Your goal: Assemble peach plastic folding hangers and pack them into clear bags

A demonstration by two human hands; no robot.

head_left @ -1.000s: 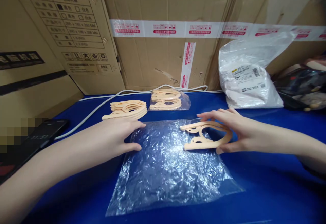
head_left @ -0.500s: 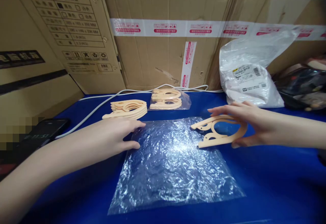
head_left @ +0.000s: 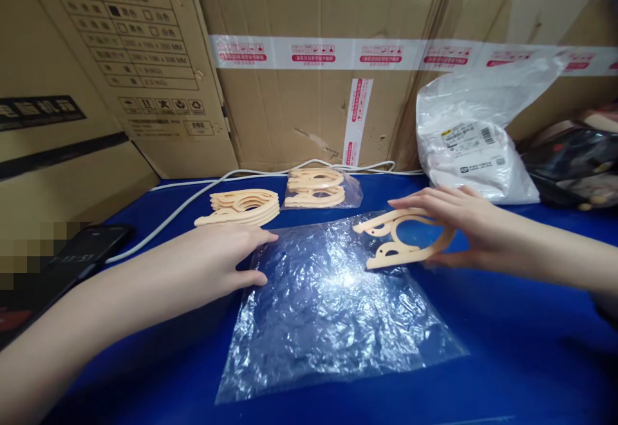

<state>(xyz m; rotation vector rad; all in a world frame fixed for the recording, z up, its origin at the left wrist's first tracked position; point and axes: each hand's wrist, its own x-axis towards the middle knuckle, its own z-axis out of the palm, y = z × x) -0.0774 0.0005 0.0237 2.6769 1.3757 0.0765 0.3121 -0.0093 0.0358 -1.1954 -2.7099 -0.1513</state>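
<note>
A clear plastic bag (head_left: 333,322) lies crinkled and flat in front of me. My right hand (head_left: 463,225) grips a beige folding hanger (head_left: 410,254), folded up, by its rounded end; its two arm tips point left over the bag's upper right corner. At the bag's upper left edge rests my left hand (head_left: 232,254), thumb and forefinger apart, with nothing seen between them. Just behind that hand is a stack of several similar beige folding hangers (head_left: 248,205). To its right, more folded hangers (head_left: 316,188) sit inside a clear bag.
A white cable (head_left: 181,211) curves across the blue table surface (head_left: 506,335). At the left lies a black phone (head_left: 91,251). Cardboard boxes (head_left: 309,116) wall off the back and left. A white plastic parcel (head_left: 476,154) and a dark bundle (head_left: 574,161) stand at the back right.
My right hand has moved slightly left and away from me with the folding hanger. The flat bag has shifted and turned a little. My left hand has barely moved.
</note>
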